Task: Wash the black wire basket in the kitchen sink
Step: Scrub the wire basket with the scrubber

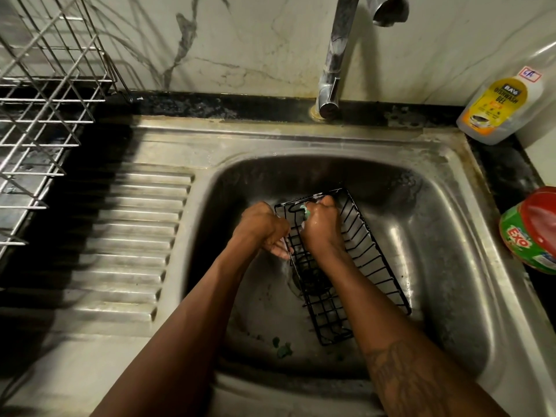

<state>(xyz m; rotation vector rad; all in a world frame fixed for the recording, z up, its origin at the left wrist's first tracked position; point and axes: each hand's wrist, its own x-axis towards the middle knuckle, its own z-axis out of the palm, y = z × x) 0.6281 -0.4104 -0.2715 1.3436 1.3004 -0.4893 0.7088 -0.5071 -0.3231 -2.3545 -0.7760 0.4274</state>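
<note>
Black wire basket (361,266), green scrub pad (305,212), grey-veined white marble wall (240,40), yellow-labelled bottle (505,106), red-and-green tub (532,230)

Bottle (499,109): "DISHWASH GEL" (brand unclear); tub (532,233): "EXO".

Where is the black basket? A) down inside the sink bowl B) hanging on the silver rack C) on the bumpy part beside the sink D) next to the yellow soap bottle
A: the black wire basket lies down in the sink bowl, where the left hand grips its edge and the right hand holds a green scrubber against it.
</note>
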